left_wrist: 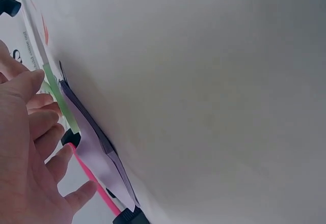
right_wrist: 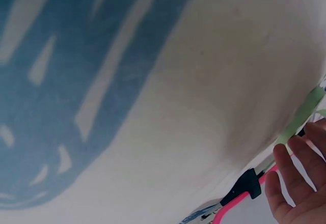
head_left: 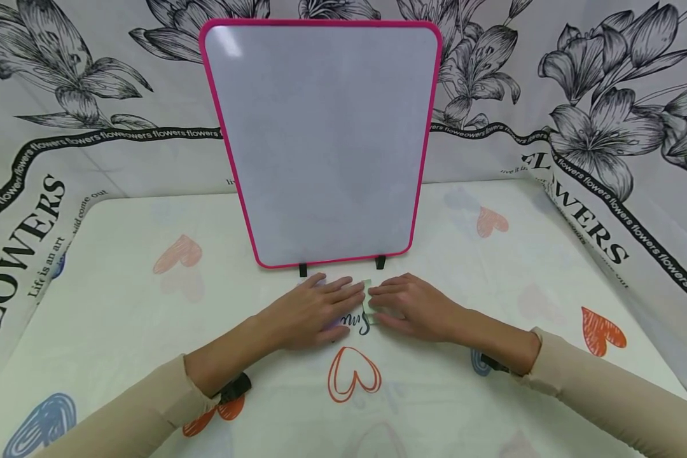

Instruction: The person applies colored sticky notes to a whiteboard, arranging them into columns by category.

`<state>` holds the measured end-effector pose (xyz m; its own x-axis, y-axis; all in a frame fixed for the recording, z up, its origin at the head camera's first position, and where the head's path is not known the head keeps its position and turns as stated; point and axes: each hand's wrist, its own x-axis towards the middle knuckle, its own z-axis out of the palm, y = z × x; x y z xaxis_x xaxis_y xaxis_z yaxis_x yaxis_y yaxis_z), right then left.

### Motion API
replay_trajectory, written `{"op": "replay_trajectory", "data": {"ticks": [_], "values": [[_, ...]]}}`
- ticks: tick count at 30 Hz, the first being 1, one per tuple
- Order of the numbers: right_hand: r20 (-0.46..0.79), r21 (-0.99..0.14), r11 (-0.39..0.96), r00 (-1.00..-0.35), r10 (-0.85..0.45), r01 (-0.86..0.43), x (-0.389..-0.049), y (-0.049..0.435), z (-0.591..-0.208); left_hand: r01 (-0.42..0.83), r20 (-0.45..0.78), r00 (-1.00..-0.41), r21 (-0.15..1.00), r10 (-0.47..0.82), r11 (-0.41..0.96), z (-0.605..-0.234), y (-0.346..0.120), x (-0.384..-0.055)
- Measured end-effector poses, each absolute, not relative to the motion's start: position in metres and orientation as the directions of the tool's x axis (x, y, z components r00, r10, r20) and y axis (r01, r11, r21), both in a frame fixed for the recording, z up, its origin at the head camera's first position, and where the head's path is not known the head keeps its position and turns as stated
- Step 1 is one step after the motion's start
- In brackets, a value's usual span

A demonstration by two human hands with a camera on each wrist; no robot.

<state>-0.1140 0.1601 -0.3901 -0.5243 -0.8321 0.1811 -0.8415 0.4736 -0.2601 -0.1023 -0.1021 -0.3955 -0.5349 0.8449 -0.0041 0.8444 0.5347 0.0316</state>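
Observation:
A small light green piece of paper (head_left: 369, 303) lies on the table between the two hands, below the whiteboard. My left hand (head_left: 325, 310) is spread palm down at its left side, fingertips close to the paper's edge. Purple folded paper (left_wrist: 94, 147) shows beside the left fingers in the left wrist view, mostly covered by the hand in the head view. My right hand (head_left: 415, 308) rests over the green paper's right part, fingers slightly bent and touching it. In the right wrist view, the green paper (right_wrist: 300, 117) reaches the right fingertips; part is hidden.
A whiteboard (head_left: 326, 146) with a pink frame stands upright just behind the hands on small black feet (head_left: 380, 262). The white tablecloth (head_left: 120, 343) carries printed hearts and lettering. A flower-patterned cloth (head_left: 607, 114) hangs behind and at the sides.

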Motion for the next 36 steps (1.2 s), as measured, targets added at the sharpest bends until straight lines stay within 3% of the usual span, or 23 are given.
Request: {"op": "replay_trajectory", "data": {"ticks": [7,21,36], "values": [[0.226,-0.259,0.440,-0.497,-0.838,-0.860,-0.119,0.159,-0.394,0.859,0.041,-0.512,0.051,0.858,0.510,-0.398,-0.110,-0.096],[0.191,-0.317,0.470,-0.541,-0.819,-0.824,-0.121,0.159,-0.392,0.920,0.078,-0.390,0.071,0.917,0.385,-0.392,-0.102,-0.087],[0.177,-0.340,0.473,-0.549,-0.817,-0.813,-0.124,0.159,-0.391,0.896,-0.018,-0.444,0.019,0.896,0.444,-0.392,-0.094,-0.090]]}}
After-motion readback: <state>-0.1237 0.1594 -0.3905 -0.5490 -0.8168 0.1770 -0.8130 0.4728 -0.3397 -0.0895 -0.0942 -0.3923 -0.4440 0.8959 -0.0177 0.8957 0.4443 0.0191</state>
